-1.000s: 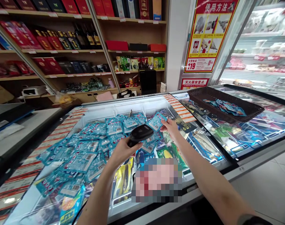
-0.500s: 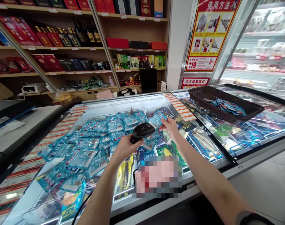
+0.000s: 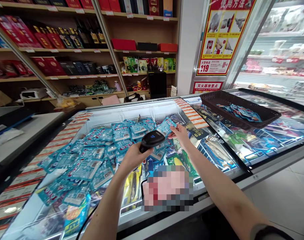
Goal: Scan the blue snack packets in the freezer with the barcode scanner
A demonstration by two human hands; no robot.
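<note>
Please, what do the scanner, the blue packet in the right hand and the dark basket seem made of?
Scanner: probably hard plastic, black and smooth with a soft sheen. Packet: likely thin plastic film, printed and shiny. Basket: dull, woven-looking; plastic or wicker, unclear.

The scanner (image 3: 152,140) is black (blue-marked), the packets (image 3: 88,169) turquoise

We held a black handheld scanner (image 3: 153,139) in our left hand (image 3: 132,158), a small blue mark showing on its top, its rounded head toward a flat, light-blue printed packet (image 3: 167,125). That packet sat tilted just beside it, its right edge pinched in our right hand (image 3: 181,135).
</note>
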